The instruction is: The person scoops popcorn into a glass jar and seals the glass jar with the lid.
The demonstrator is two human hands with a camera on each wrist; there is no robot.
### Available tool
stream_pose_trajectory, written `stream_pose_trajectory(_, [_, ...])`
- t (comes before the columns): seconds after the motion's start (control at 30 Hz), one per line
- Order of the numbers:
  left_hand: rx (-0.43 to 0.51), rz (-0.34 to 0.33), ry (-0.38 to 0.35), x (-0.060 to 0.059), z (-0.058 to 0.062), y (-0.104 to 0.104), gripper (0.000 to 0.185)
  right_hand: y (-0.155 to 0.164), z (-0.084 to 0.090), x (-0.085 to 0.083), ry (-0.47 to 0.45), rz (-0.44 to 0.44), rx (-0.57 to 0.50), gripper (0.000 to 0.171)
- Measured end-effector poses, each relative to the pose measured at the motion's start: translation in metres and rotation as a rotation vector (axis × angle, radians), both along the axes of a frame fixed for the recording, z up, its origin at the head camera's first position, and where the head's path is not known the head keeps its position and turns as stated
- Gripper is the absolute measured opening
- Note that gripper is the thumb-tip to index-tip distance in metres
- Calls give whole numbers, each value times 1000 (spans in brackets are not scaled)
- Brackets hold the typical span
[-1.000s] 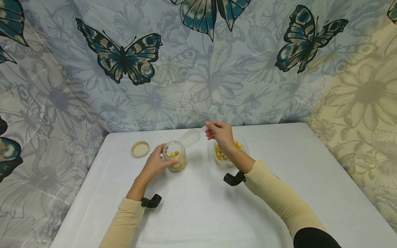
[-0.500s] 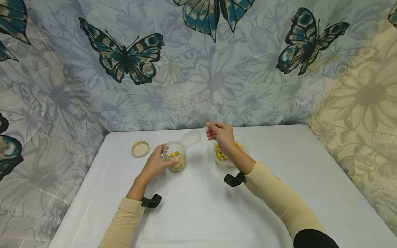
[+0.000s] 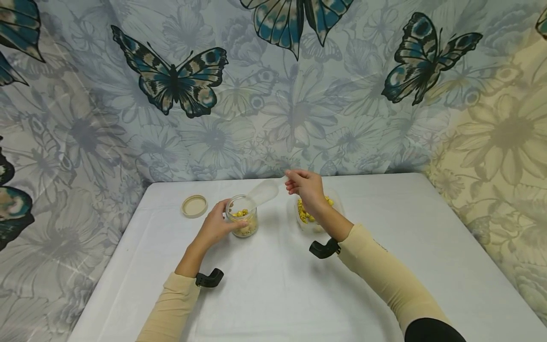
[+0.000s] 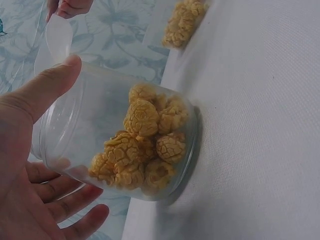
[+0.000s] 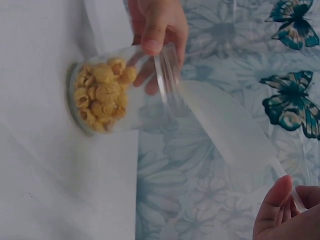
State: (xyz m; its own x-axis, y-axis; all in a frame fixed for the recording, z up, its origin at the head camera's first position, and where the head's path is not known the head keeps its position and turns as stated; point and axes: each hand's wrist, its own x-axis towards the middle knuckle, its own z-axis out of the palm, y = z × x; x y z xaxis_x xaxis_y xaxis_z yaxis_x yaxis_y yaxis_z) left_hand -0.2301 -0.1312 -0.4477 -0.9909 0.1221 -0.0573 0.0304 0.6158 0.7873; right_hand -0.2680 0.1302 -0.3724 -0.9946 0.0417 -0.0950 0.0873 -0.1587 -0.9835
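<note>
Unmoved — right hand pinches scoop (bowl toward jar), left hand gripping.

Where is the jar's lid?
In the head view, the lid lies flat on the table, to the left of the jar that the left hand holds.

Taking the jar as landmark: the left hand covers the jar's near-left wall in the head view, and the left wrist view's edge cuts off that palm. The tub of yellow puffs to the jar's right lies partly behind the right hand. In the right wrist view the scoop's handle vanishes into fingers cropped at the corner.
</note>
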Motion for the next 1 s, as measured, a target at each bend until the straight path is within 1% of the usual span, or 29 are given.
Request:
stream_pose_trajectory(0.1, [3,-1,8,0,0,0,94,0,0,0,-1,-8,3,22])
stream_pose_trajectory(0.33, [1,-5,7,1,1,0,94,2,-1,-2,-3,5,-14,28])
stream_pose_trajectory(0.5, [-5,-8,9,1,2,0,92,2,0,-2,-11,4,-22,28])
stream_pose_trajectory(0.73, [-3,-12,0,3,5,1,91,4,0,-2,-31,-3,-36,22])
stream_pose_trajectory(1.0, [8,-27,-14,-1,5,1,95,11,4,-2,-30,17,-67,14])
